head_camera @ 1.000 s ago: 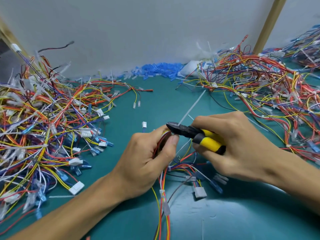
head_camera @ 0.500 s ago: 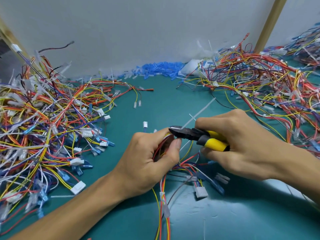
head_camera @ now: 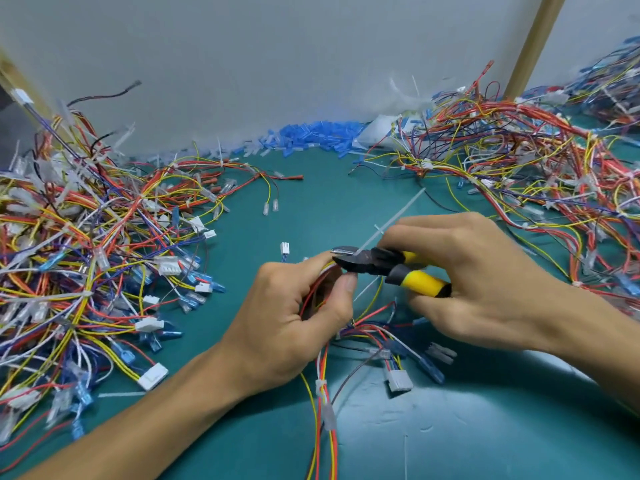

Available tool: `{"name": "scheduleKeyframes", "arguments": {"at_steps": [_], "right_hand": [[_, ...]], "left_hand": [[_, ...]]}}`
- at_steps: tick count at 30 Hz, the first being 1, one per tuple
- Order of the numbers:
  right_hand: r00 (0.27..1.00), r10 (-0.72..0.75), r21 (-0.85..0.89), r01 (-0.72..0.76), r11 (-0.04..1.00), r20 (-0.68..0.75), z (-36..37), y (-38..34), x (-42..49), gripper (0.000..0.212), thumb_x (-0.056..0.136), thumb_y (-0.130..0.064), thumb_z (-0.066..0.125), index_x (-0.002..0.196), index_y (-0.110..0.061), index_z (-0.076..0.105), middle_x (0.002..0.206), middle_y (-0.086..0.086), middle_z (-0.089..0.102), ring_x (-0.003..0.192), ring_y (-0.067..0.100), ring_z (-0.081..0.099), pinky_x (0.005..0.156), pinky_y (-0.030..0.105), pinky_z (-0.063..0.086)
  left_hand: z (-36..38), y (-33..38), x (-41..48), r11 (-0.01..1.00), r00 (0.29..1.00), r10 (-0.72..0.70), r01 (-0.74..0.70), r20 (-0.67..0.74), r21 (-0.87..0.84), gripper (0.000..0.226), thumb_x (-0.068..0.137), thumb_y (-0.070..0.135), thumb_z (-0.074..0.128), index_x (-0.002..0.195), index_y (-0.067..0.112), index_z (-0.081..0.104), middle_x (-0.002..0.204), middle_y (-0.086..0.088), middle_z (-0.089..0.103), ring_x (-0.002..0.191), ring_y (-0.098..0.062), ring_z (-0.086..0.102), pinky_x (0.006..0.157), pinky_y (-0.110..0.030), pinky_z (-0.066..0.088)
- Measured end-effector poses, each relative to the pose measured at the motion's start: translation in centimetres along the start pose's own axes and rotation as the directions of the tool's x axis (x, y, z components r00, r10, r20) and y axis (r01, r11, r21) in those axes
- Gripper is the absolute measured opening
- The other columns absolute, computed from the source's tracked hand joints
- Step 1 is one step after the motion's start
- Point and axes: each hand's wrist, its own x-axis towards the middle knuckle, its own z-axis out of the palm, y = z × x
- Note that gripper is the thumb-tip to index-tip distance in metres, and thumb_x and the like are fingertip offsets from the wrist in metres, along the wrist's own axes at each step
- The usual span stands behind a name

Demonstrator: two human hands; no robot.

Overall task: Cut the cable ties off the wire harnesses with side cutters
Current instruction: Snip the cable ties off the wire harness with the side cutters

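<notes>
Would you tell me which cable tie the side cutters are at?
The cable tie whose long tail slants up-right from the tips of the side cutters, by the left hand; the lower tie sits below that hand, untouched.

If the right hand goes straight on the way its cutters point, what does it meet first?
Most likely the left hand: the side cutters point at its fingertips, which pinch the wire harness there. Depth is unclear.
</notes>
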Motion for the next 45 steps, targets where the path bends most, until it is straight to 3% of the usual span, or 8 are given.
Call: {"name": "scheduleKeyframes", "arguments": {"at_steps": [4,8,16,23,28,32,37,45], "right_hand": [[1.0,0.011,0.007,-0.011,1.0,0.004,0.0,0.2,-0.3,0.012,0.075,-0.041,0.046,0.067,-0.038,0.038,0.057,-0.004,0.034,0.059,0.029,0.034,0.048,0.045,0.033],[1.0,-0.004,0.011,0.005,1.0,-0.009,0.3,0.0,-0.1,0.012,0.077,-0.039,0.047,0.075,-0.029,0.051,0.063,-0.005,0.041,0.063,0.028,0.038,0.052,0.045,0.034],[0.999,-0.018,-0.017,0.018,1.0,0.036,0.7,0.3,-0.4,0.012,0.086,-0.036,0.044,0.082,-0.032,0.034,0.07,-0.012,0.038,0.068,0.025,0.036,0.057,0.049,0.038],[0.997,-0.054,-0.051,0.057,0.997,0.056,0.6,1.0,-0.2,0.01,0.1,-0.029,0.051,0.097,-0.033,0.042,0.092,-0.012,0.04,0.086,0.02,0.043,0.077,0.049,0.042],[0.997,-0.012,-0.068,0.007,0.998,-0.074,1.4,0.2,-0.4,0.012,0.097,-0.033,0.056,0.093,-0.022,0.058,0.075,-0.008,0.049,0.068,0.025,0.041,0.061,0.047,0.043],[0.995,0.034,-0.201,-0.053,0.978,-0.093,1.5,-0.2,-0.3,0.034,0.092,-0.051,0.045,0.081,-0.02,0.056,0.066,0.0,0.057,0.062,0.037,0.048,0.054,0.046,0.046],[0.997,-0.009,-0.148,-0.002,0.989,-0.075,1.1,-0.1,-0.1,0.01,0.084,-0.03,0.046,0.077,-0.024,0.044,0.068,-0.009,0.043,0.063,0.031,0.044,0.058,0.046,0.044],[0.992,0.123,-0.1,-0.121,0.988,0.016,1.6,-0.4,-0.2,0.033,0.078,-0.045,0.033,0.076,-0.017,0.05,0.06,0.002,0.045,0.063,0.037,0.044,0.058,0.05,0.045]], "left_hand": [[0.1,-0.1,-0.1,1.0,1.0,0.016,-0.016,-0.001,0.011,0.034,0.101,0.025,0.052,0.069,0.013,0.046,0.06,0.009,0.03,0.053,-0.005,0.027,0.054,-0.013,0.025],[0.2,-0.1,0.1,1.0,1.0,0.021,-0.021,-0.018,0.019,0.034,0.102,0.024,0.051,0.071,0.026,0.037,0.062,0.01,0.029,0.054,-0.005,0.027,0.054,-0.013,0.024],[0.0,0.1,0.0,0.999,0.999,0.044,-0.044,-0.013,0.014,0.032,0.101,0.026,0.051,0.076,0.041,0.041,0.062,0.011,0.03,0.054,-0.005,0.026,0.054,-0.015,0.024],[0.2,0.0,-0.3,0.996,0.999,0.036,-0.037,0.013,0.081,0.039,0.1,0.026,0.052,0.071,0.0,0.054,0.059,0.005,0.03,0.054,-0.011,0.028,0.054,-0.015,0.024],[0.3,0.3,-0.1,0.998,0.999,0.033,-0.032,-0.036,0.046,0.026,0.1,0.024,0.051,0.075,0.029,0.047,0.06,0.007,0.034,0.054,-0.005,0.029,0.055,-0.012,0.025],[0.2,0.0,-0.3,0.999,1.0,0.022,-0.022,-0.002,0.04,0.031,0.101,0.025,0.052,0.073,0.012,0.052,0.062,0.004,0.032,0.054,-0.005,0.028,0.054,-0.013,0.025],[0.4,0.0,-0.3,0.997,0.999,0.023,-0.025,0.022,0.069,0.037,0.1,0.026,0.053,0.075,0.0,0.056,0.06,0.002,0.031,0.054,-0.01,0.028,0.054,-0.014,0.024],[0.4,0.3,-0.3,0.997,1.0,0.027,-0.028,0.005,0.069,0.031,0.101,0.025,0.052,0.073,0.012,0.05,0.06,0.0,0.032,0.055,-0.01,0.028,0.054,-0.015,0.025]]}}
